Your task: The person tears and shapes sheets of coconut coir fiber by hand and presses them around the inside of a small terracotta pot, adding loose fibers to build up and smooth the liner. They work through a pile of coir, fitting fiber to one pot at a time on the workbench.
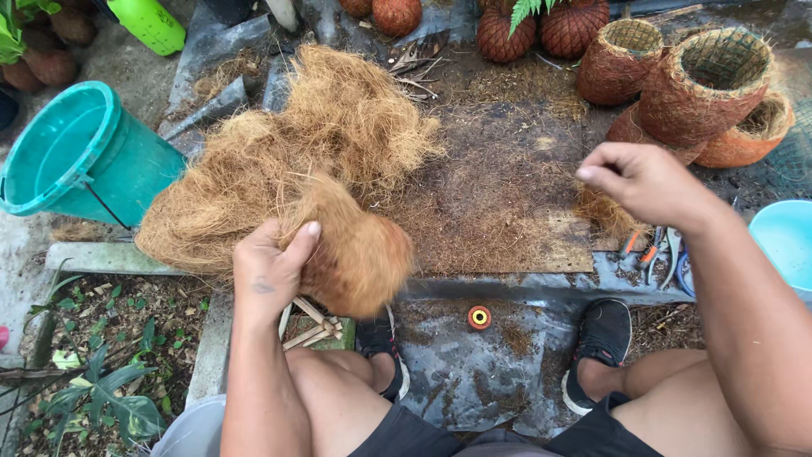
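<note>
Under the left hand (269,269) hangs a wad of coconut fibre (355,250), brown and shaggy. The thumb lies across its near side and the other fingers curl round behind it, so the hand is closed on the wad; most of the fibre bulges out to the right of the thumb and droops below the fingertips. Just beyond the knuckles sits the big loose pile of fibre (296,161), touching the wad's upper edge. Left of that hand stands a teal bucket (80,156), tipped on its side.

The right hand (647,182) is raised, well apart from the wad, with its fingers bent inward in a loose curl; whether they pinch a few strands I cannot tell. Straight below its knuckles lies a small tuft of fibre (605,211) on the dark mat (499,203). Past the fingers stand woven fibre pots (702,85). Near the wrist lie pliers (651,250) with orange handles, and between the two feet sits a small orange spool (480,317).
</note>
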A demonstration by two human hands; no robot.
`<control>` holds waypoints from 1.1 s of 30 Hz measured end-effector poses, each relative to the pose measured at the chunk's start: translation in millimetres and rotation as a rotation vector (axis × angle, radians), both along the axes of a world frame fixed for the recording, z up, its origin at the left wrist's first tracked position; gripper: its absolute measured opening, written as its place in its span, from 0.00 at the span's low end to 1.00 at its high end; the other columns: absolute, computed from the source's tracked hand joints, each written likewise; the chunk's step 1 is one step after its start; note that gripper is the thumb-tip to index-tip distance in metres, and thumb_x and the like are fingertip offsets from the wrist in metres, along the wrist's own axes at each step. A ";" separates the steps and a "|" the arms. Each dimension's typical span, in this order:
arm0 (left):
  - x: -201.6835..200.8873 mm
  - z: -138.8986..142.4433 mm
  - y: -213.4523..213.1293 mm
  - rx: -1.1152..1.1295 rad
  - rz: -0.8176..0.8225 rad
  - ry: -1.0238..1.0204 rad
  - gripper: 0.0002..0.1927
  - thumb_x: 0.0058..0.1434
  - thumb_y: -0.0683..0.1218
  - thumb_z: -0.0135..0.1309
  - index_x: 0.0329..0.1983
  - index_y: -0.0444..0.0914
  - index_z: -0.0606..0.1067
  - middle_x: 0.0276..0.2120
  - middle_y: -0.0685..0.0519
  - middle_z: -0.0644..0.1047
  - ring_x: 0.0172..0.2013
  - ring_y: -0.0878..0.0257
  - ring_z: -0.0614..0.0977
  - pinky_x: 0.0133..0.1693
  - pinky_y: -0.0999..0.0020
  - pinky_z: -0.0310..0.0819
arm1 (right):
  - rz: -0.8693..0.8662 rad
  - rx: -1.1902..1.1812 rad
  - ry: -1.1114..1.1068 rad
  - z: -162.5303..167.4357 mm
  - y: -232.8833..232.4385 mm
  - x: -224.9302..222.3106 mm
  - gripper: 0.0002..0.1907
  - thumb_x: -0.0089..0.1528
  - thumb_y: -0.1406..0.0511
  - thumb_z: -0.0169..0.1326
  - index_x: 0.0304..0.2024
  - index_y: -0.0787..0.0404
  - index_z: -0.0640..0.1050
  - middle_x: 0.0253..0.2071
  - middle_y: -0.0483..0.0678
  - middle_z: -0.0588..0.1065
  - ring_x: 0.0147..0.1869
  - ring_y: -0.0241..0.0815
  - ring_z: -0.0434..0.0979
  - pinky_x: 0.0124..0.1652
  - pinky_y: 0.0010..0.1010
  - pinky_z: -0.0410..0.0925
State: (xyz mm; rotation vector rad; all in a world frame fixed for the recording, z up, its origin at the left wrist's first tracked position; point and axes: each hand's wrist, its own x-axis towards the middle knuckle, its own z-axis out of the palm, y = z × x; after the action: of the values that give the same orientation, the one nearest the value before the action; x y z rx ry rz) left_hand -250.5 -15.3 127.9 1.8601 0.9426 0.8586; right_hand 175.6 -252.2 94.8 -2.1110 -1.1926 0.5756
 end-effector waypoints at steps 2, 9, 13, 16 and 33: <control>7.5 0.6 -4.0 0.260 0.168 0.200 0.16 0.63 0.52 0.64 0.45 0.34 0.82 0.29 0.47 0.83 0.28 0.61 0.80 0.33 0.64 0.75 | 0.084 0.302 0.504 7.4 -9.7 1.3 0.10 0.71 0.62 0.52 0.41 0.62 0.78 0.49 0.54 0.80 0.48 0.44 0.79 0.49 0.39 0.72; 25.8 -2.7 -3.2 0.942 0.349 0.225 0.15 0.69 0.49 0.67 0.38 0.34 0.77 0.24 0.42 0.77 0.26 0.45 0.80 0.32 0.54 0.73 | 0.395 0.841 1.476 12.1 -10.0 -34.0 0.17 0.78 0.62 0.38 0.45 0.62 0.76 0.65 0.65 0.74 0.76 0.66 0.69 0.75 0.56 0.58; 27.5 -4.8 -4.1 0.956 0.377 0.235 0.14 0.70 0.50 0.66 0.40 0.34 0.78 0.22 0.44 0.77 0.24 0.50 0.80 0.31 0.56 0.74 | 0.375 0.848 1.597 13.8 -13.8 -47.8 0.17 0.80 0.62 0.36 0.49 0.64 0.76 0.56 0.64 0.78 0.64 0.64 0.76 0.65 0.51 0.67; 25.8 -5.6 -5.1 1.019 0.400 0.254 0.15 0.70 0.51 0.66 0.41 0.34 0.78 0.23 0.45 0.77 0.25 0.50 0.79 0.31 0.56 0.73 | 0.364 0.713 1.420 19.1 -22.8 -38.7 0.15 0.79 0.64 0.40 0.52 0.66 0.76 0.49 0.64 0.80 0.49 0.56 0.82 0.49 0.40 0.74; 11.7 10.2 -6.3 0.408 0.181 0.093 0.13 0.67 0.48 0.63 0.46 0.34 0.80 0.32 0.48 0.83 0.31 0.66 0.81 0.35 0.67 0.76 | -0.145 0.379 0.409 21.4 -45.6 25.8 0.09 0.66 0.69 0.53 0.49 0.63 0.77 0.46 0.44 0.81 0.41 0.38 0.83 0.39 0.26 0.76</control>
State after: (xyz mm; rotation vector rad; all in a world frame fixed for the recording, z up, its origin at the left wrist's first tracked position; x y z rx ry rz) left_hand -238.8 -21.6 138.1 2.1987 1.0648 1.1495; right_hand 201.4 -297.8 116.2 -1.6442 -0.8332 0.6220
